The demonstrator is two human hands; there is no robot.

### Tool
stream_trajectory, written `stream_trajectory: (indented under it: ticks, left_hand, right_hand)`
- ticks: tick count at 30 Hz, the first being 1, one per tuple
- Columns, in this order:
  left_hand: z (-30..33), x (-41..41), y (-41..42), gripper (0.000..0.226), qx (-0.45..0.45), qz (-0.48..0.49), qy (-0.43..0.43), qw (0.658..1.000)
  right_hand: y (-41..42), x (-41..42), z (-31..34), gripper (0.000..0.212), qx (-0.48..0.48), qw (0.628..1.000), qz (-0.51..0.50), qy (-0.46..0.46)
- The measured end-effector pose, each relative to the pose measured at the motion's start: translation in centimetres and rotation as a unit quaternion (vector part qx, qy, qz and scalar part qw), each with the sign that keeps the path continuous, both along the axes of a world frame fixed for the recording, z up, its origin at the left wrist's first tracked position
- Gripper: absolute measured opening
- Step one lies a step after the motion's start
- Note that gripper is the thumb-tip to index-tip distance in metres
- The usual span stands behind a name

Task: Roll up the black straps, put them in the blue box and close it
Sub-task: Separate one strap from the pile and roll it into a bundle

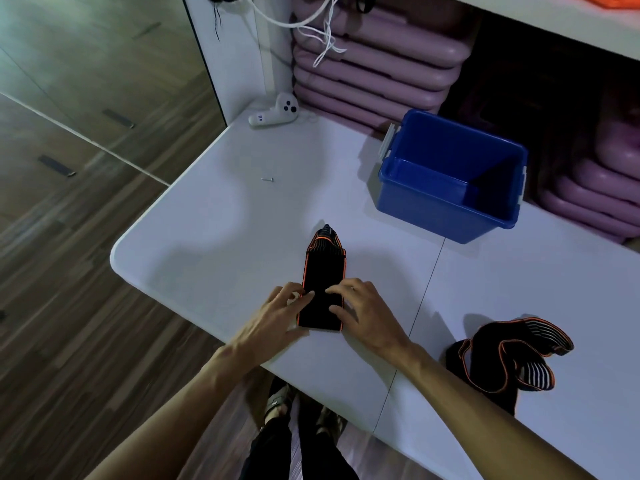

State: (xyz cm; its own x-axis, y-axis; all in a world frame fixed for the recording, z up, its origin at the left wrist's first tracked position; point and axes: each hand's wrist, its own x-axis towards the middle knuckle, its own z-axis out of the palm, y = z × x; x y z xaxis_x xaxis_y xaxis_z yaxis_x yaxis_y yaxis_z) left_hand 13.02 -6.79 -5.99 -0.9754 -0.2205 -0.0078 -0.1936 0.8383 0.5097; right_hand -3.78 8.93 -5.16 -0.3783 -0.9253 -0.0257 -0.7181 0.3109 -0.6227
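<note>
A black strap with orange edges (pixel 325 271) lies flat and lengthwise on the white table (pixel 214 244), its far end bunched. My left hand (pixel 277 317) and my right hand (pixel 360 311) press on its near end from either side, fingertips on the fabric. A second black strap with orange trim and white stripes (pixel 509 358) lies crumpled at the right, near the table's front edge. The blue box (pixel 450 174) stands open and looks empty at the back right of the table. No lid is in view.
A white handheld controller (pixel 275 110) lies at the table's back edge. A small screw (pixel 268 180) sits mid-table. Stacked pink pads (pixel 374 64) fill the shelf behind. White cords (pixel 322 32) hang above. Wooden floor lies to the left.
</note>
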Motion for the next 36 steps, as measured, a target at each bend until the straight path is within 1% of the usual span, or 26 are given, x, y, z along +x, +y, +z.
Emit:
stream_trajectory:
  ticks: [2,4,6,9,12,14,16,18,20,23,25,26,28,31,33,36]
  left_hand:
    - [0.0,-0.1,-0.5,0.064,-0.02,-0.013,-0.009,1.0]
    - [0.2,-0.4,-0.9,0.062,-0.019,-0.02,-0.018,0.999]
    - [0.6,-0.8,-1.3,0.06,0.011,-0.019,-0.038,0.999]
    - [1.2,-1.6,-2.1,0.057,0.082,-0.007,-0.079,0.993]
    - [1.9,-2.7,-3.1,0.054,0.115,0.01,-0.102,0.988]
    - [2.5,-3.5,-3.3,0.041,0.151,0.035,-0.101,0.983]
    - [2.7,-4.1,-3.1,0.03,0.192,0.077,-0.103,0.973]
    - [2.6,-4.5,-3.0,0.027,0.205,0.126,-0.112,0.964]
    - [2.4,-4.9,-2.9,0.027,0.201,0.165,-0.125,0.957]
    - [2.2,-5.6,-2.5,0.029,0.185,0.211,-0.142,0.949]
    - [2.3,-5.8,-2.2,0.028,0.165,0.246,-0.123,0.947]
    - [2.3,-5.8,-2.1,0.026,0.15,0.252,-0.093,0.951]
    - [2.5,-5.7,-1.6,0.022,0.119,0.224,-0.022,0.967]
    - [2.6,-5.3,-0.7,0.013,0.082,0.173,0.045,0.98]
    - [2.2,-4.7,-0.5,0.023,0.077,0.158,0.057,0.983]
    - [1.5,-3.1,-0.8,0.051,0.084,0.109,0.027,0.99]
  right_hand:
    - [0.2,0.7,0.2,0.027,-0.024,0.999,-0.001,0.022]
    - [0.6,1.0,0.3,0.041,-0.015,0.998,0.003,0.057]
    - [0.8,1.0,0.4,0.057,0.005,0.997,0.018,0.078]
    - [0.3,0.2,0.5,0.061,0.022,0.998,0.027,0.053]
    - [-0.1,-0.5,0.9,0.056,0.018,1.0,0.016,0.016]
    - [-0.3,-0.7,1.2,0.044,0.0,0.999,-0.024,-0.023]
    - [-0.7,-0.8,1.2,0.033,-0.002,0.995,-0.067,-0.067]
    - [-1.3,-0.9,0.9,0.03,0.008,0.991,-0.093,-0.098]
    - [-1.8,-1.1,0.7,0.03,0.017,0.989,-0.102,-0.11]
    - [-2.4,-1.6,0.4,0.032,0.026,0.992,-0.093,-0.078]
    - [-2.7,-1.7,0.0,0.034,0.04,0.991,-0.098,-0.078]
    - [-2.8,-1.8,-0.1,0.035,0.042,0.99,-0.104,-0.089]
    - [-2.7,-1.7,0.0,0.031,0.018,0.988,-0.11,-0.106]
    - [-2.3,-1.3,0.3,0.024,0.0,0.992,-0.109,-0.069]
    - [-1.6,-1.0,0.4,0.033,0.014,0.993,-0.108,-0.042]
    - [-0.3,-1.1,0.2,0.062,0.042,0.998,-0.049,0.012]
